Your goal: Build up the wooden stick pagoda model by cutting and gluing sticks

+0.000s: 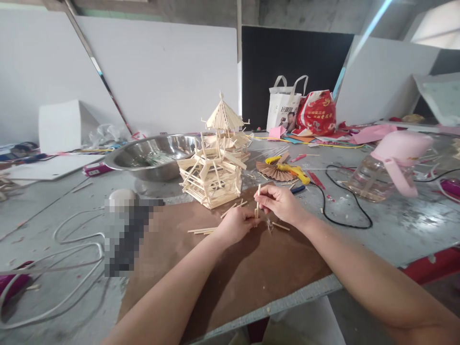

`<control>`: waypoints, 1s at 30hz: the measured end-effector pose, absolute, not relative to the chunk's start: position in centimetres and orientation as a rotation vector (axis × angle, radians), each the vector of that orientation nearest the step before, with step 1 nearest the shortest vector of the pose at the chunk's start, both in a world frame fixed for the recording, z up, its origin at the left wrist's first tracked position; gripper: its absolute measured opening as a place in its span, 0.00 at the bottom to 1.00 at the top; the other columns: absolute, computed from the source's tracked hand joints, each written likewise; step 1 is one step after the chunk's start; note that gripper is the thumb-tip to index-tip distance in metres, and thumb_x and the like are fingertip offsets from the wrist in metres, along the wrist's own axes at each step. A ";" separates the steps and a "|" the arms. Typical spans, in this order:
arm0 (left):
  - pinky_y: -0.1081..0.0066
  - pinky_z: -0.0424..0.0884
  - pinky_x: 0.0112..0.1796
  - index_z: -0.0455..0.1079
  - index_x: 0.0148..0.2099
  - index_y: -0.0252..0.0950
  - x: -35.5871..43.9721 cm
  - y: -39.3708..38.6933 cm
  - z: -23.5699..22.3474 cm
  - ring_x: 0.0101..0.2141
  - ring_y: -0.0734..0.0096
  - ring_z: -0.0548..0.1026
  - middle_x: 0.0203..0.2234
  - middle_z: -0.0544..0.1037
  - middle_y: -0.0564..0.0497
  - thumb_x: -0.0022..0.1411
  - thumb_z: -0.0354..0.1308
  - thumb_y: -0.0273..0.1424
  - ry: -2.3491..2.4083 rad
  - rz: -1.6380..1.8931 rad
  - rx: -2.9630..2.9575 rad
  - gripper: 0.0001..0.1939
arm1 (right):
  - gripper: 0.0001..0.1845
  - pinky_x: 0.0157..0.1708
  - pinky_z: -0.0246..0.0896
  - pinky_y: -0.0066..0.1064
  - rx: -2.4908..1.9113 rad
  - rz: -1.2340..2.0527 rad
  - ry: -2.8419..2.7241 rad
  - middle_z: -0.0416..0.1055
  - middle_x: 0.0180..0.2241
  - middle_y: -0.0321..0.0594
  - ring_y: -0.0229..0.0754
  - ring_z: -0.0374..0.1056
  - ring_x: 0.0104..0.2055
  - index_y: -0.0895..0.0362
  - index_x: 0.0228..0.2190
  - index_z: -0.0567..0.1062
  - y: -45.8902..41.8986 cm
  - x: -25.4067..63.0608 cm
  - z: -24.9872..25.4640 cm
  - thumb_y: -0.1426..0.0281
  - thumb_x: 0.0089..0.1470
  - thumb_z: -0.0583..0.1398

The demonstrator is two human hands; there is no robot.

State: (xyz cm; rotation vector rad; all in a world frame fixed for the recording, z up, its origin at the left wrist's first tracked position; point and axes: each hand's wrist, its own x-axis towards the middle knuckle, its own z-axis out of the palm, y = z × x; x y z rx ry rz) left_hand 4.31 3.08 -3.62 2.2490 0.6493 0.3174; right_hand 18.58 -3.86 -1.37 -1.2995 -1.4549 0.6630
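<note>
Over the brown board (230,282), my right hand (278,201) pinches a thin wooden stick (259,190) held upright. My left hand (235,225) is closed at its lower end, fingertips around a short wooden piece (256,213); whether the two pieces touch is too small to tell. Loose sticks (204,231) lie beside my left hand, and one more stick (281,226) rests below my right. Just beyond my hands stands a many-sided stick framework (212,179). Behind it rises a stick tower with a pointed roof (223,117).
A steel basin (154,155) stands at the back left. Right of the framework lie a yellow glue gun (296,173) and a brown paper fan (269,171). Its black cable (325,206) loops toward a pink-lidded bottle (384,167). A white cable (77,244) coils at left.
</note>
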 end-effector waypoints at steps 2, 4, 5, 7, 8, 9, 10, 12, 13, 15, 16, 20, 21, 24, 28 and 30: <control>0.77 0.55 0.21 0.69 0.25 0.33 4.3 3.2 -3.7 0.19 0.79 0.61 0.14 0.65 0.56 0.52 0.50 0.36 0.621 0.309 2.299 0.13 | 0.13 0.18 0.55 0.22 -1.299 0.673 -1.461 0.63 0.19 0.31 0.29 0.58 0.17 0.58 0.26 0.67 -3.9 18.6 -1.4 0.59 0.47 0.55; 0.77 0.54 0.21 0.69 0.24 0.33 4.3 3.4 -3.8 0.18 0.79 0.60 0.14 0.64 0.56 0.52 0.50 0.36 0.602 0.310 2.336 0.13 | 0.13 0.19 0.55 0.22 -1.302 0.681 -1.465 0.63 0.19 0.32 0.29 0.58 0.17 0.58 0.26 0.66 -3.9 18.6 -1.3 0.59 0.47 0.54; 0.77 0.54 0.21 0.69 0.24 0.33 4.3 3.4 -3.8 0.18 0.79 0.60 0.14 0.64 0.56 0.52 0.49 0.36 0.599 0.312 2.347 0.13 | 0.14 0.19 0.56 0.23 -1.304 0.686 -1.466 0.62 0.19 0.32 0.29 0.58 0.17 0.58 0.26 0.66 -3.9 18.6 -1.3 0.59 0.47 0.54; 0.77 0.53 0.20 0.69 0.24 0.32 4.3 3.4 -3.9 0.18 0.79 0.60 0.14 0.64 0.57 0.52 0.49 0.36 0.599 0.316 2.357 0.13 | 0.14 0.19 0.56 0.23 -1.309 0.699 -1.469 0.62 0.19 0.32 0.30 0.58 0.18 0.58 0.26 0.66 -3.9 18.6 -1.2 0.58 0.47 0.54; 0.77 0.53 0.20 0.69 0.24 0.32 4.3 3.4 -3.9 0.18 0.80 0.60 0.14 0.64 0.57 0.52 0.49 0.36 0.599 0.315 2.360 0.13 | 0.14 0.19 0.56 0.23 -1.312 0.708 -1.473 0.62 0.19 0.32 0.30 0.58 0.18 0.58 0.26 0.66 -3.9 18.6 -1.2 0.58 0.47 0.54; 0.77 0.53 0.20 0.69 0.24 0.32 4.3 3.4 -3.9 0.18 0.80 0.60 0.14 0.64 0.57 0.53 0.49 0.36 0.599 0.315 2.362 0.14 | 0.15 0.19 0.56 0.23 -1.314 0.719 -1.479 0.63 0.19 0.32 0.30 0.58 0.18 0.58 0.25 0.67 -3.9 18.6 -1.2 0.58 0.47 0.54; 0.77 0.54 0.20 0.69 0.24 0.32 4.3 3.4 -3.9 0.18 0.80 0.60 0.14 0.64 0.57 0.53 0.49 0.36 0.598 0.315 2.364 0.14 | 0.15 0.19 0.56 0.23 -1.313 0.732 -1.485 0.63 0.19 0.32 0.30 0.59 0.18 0.58 0.25 0.67 -3.9 18.6 -1.2 0.58 0.47 0.54; 0.77 0.54 0.20 0.69 0.24 0.32 4.3 3.4 -3.8 0.17 0.80 0.60 0.14 0.64 0.57 0.53 0.49 0.35 0.590 0.312 2.365 0.14 | 0.14 0.19 0.55 0.23 -1.311 0.761 -1.494 0.63 0.20 0.32 0.30 0.58 0.18 0.58 0.25 0.67 -3.8 18.7 -1.3 0.59 0.46 0.55; 0.77 0.54 0.20 0.69 0.25 0.32 4.3 3.4 -3.8 0.17 0.80 0.61 0.14 0.64 0.57 0.53 0.49 0.35 0.585 0.308 2.366 0.14 | 0.14 0.19 0.55 0.23 -1.311 0.776 -1.498 0.63 0.20 0.32 0.30 0.58 0.18 0.58 0.25 0.67 -3.8 18.8 -1.4 0.59 0.46 0.55; 0.78 0.54 0.20 0.70 0.26 0.33 4.3 3.3 -3.7 0.17 0.80 0.61 0.14 0.65 0.57 0.53 0.48 0.35 0.579 0.303 2.366 0.14 | 0.12 0.18 0.54 0.23 -1.325 0.805 -1.508 0.63 0.20 0.32 0.30 0.57 0.18 0.58 0.26 0.68 -3.7 19.0 -1.6 0.61 0.46 0.55; 0.78 0.55 0.20 0.70 0.26 0.33 4.3 3.3 -3.6 0.17 0.80 0.61 0.14 0.65 0.57 0.53 0.48 0.35 0.579 0.300 2.366 0.14 | 0.11 0.18 0.54 0.23 -1.343 0.811 -1.520 0.62 0.19 0.31 0.30 0.57 0.17 0.58 0.26 0.68 -3.6 19.0 -1.7 0.62 0.46 0.56; 0.78 0.55 0.20 0.69 0.24 0.32 4.3 3.2 -3.5 0.17 0.80 0.61 0.13 0.64 0.57 0.53 0.48 0.35 0.582 0.295 2.376 0.14 | 0.08 0.18 0.53 0.23 -1.425 0.796 -1.628 0.63 0.19 0.31 0.30 0.57 0.18 0.58 0.27 0.69 -3.6 19.3 -2.0 0.65 0.45 0.56; 0.78 0.54 0.20 0.68 0.23 0.32 4.3 3.2 -3.5 0.17 0.80 0.61 0.13 0.64 0.57 0.53 0.48 0.34 0.585 0.294 2.377 0.14 | 0.08 0.19 0.53 0.23 -1.435 0.799 -1.658 0.63 0.19 0.31 0.30 0.58 0.18 0.58 0.26 0.69 -3.6 19.4 -2.0 0.65 0.45 0.56; 0.78 0.54 0.19 0.67 0.22 0.32 4.4 3.1 -3.5 0.17 0.80 0.60 0.12 0.63 0.57 0.53 0.48 0.34 0.596 0.294 2.365 0.14 | 0.08 0.20 0.53 0.23 -1.436 0.819 -1.721 0.64 0.19 0.31 0.31 0.58 0.18 0.57 0.25 0.68 -3.6 19.4 -1.9 0.65 0.47 0.54; 0.79 0.55 0.19 0.68 0.23 0.32 4.4 3.0 -3.7 0.17 0.80 0.61 0.12 0.64 0.57 0.53 0.49 0.36 0.611 0.321 2.296 0.14 | 0.08 0.19 0.53 0.22 -1.432 0.813 -1.746 0.62 0.18 0.30 0.31 0.58 0.18 0.57 0.24 0.67 -3.7 19.5 -1.7 0.66 0.47 0.53; 0.79 0.55 0.19 0.69 0.24 0.33 4.4 3.0 -3.8 0.16 0.80 0.62 0.12 0.64 0.57 0.54 0.48 0.38 0.619 0.329 2.242 0.15 | 0.08 0.19 0.52 0.22 -1.432 0.813 -1.749 0.61 0.17 0.30 0.31 0.58 0.18 0.57 0.24 0.68 -3.7 19.5 -1.6 0.66 0.47 0.53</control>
